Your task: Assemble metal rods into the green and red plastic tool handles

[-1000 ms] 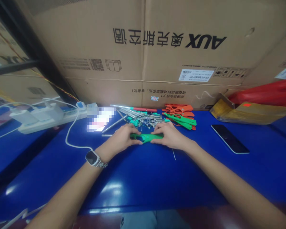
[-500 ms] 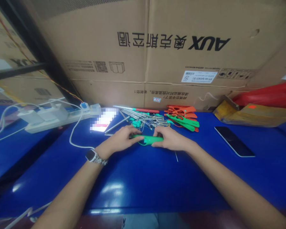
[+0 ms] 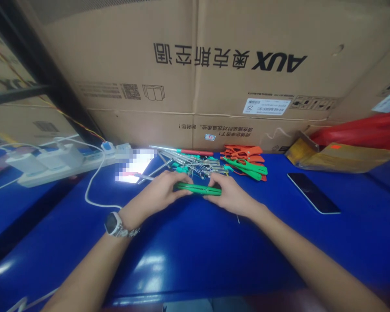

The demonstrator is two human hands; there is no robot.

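Observation:
Between my hands is a green plastic stick-lighter handle [image 3: 199, 190], held level above the blue table with its seam line facing me. My left hand [image 3: 170, 188] pinches its left end between thumb and fingers. On the right end, my right hand [image 3: 229, 193] has its thumb and fingers closed in the same way. A thin metal tube [image 3: 146, 177] sticks out left from behind my left hand; I cannot tell whether it joins the handle. Just beyond lies a heap of metal tubes and wired parts [image 3: 201, 167]. Orange handle shells [image 3: 243, 151] and green handle shells [image 3: 250, 168] are piled right of it.
A dark phone [image 3: 313, 193] lies on the blue table [image 3: 198, 251] to the right. Behind it sits an open carton [image 3: 341, 158] with red material. At left are a power strip [image 3: 39, 175], a white cable [image 3: 88, 186] and a lit screen [image 3: 136, 167]. A large cardboard box [image 3: 227, 95] stands behind.
The green handle has turned in my hands, so its narrow seamed edge now shows instead of its broad side. Both hands still grip its ends. The whole view has shifted slightly.

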